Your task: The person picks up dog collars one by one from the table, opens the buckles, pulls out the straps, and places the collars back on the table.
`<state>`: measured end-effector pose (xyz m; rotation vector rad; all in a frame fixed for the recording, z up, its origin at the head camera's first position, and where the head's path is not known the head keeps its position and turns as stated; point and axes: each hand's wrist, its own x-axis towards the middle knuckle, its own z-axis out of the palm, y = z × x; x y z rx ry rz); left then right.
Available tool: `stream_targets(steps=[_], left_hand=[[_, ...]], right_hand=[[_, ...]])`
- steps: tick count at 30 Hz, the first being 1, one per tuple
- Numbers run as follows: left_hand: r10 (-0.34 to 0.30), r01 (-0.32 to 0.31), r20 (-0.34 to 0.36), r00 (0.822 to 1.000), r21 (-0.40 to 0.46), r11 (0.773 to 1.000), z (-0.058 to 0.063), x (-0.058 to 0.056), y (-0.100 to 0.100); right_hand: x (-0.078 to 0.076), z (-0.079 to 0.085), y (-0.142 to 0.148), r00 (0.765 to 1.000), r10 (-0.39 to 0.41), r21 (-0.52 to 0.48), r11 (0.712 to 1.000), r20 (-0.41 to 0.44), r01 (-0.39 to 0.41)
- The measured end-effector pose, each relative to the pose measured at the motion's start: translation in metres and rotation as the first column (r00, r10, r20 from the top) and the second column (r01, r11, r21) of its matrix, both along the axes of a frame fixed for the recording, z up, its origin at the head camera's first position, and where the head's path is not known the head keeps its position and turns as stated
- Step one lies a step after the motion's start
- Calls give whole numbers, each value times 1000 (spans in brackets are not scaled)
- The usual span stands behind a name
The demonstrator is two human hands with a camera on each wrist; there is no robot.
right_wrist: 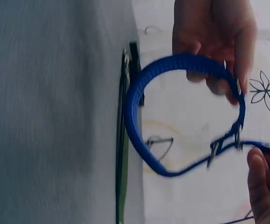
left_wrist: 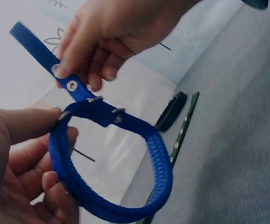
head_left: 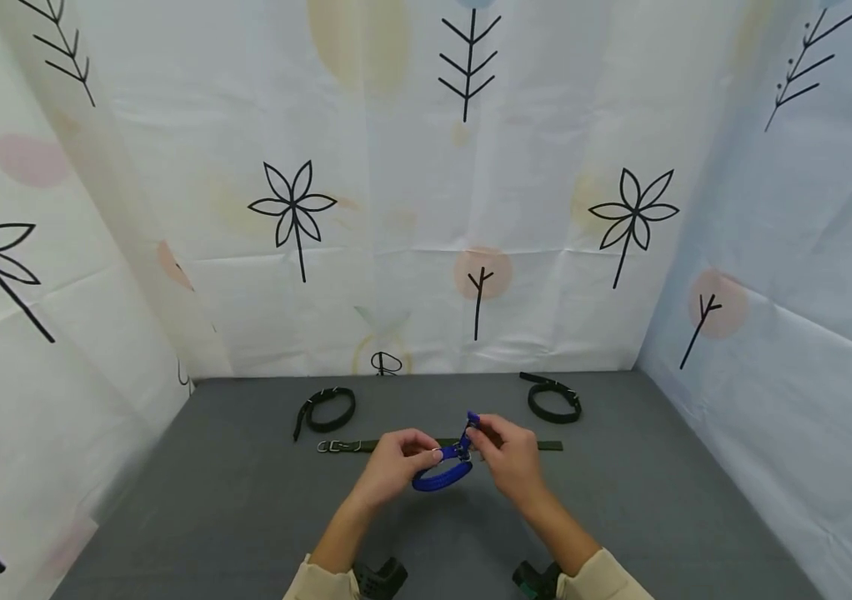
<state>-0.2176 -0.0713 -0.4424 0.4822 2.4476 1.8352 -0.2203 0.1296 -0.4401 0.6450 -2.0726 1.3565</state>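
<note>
Collar, blue (head_left: 443, 482): 1, pinched by left hand (head_left: 398, 465), right hand (head_left: 510, 458) | black straps (head_left: 330, 427): 2 | green strap (head_left: 354, 447): 1

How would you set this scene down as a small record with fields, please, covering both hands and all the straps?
Left hand: pinches the blue strap at its loop, near a metal fitting
Right hand: pinches the same strap's tail, by the eyelets
Blue strap state: looped, held above the table
Green strap: laid out straight on the table, partly hidden behind the hands
Left black strap: coiled on the table, further back
Right black strap: likewise coiled
Backdrop: pale, printed with line-drawn plants
</note>
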Motion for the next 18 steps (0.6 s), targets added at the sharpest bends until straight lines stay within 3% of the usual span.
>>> stream_targets(steps=[3,5,7,13,15,18], left_hand=[[69,-93,-165,984,-138,986,4,4,7],[86,-149,-278,957,-215,965,6,7,13],[102,-197,-346,933,-251,948,8,9,18],[208,-303,-362,909,-229,925,7,13,28],[204,-292,-348,915,-221,931,7,14,29],[164,-223,-286,944,-191,956,6,16,27]], right_hand=[[12,13,-9,992,-12,-123,992,122,27],[20,22,-15,984,-14,-185,982,178,47],[27,30,-19,982,-9,-221,974,189,51],[32,35,-26,989,42,-286,958,145,1],[31,33,-26,985,73,-322,947,157,-19],[27,26,-26,974,110,-374,927,198,-29]])
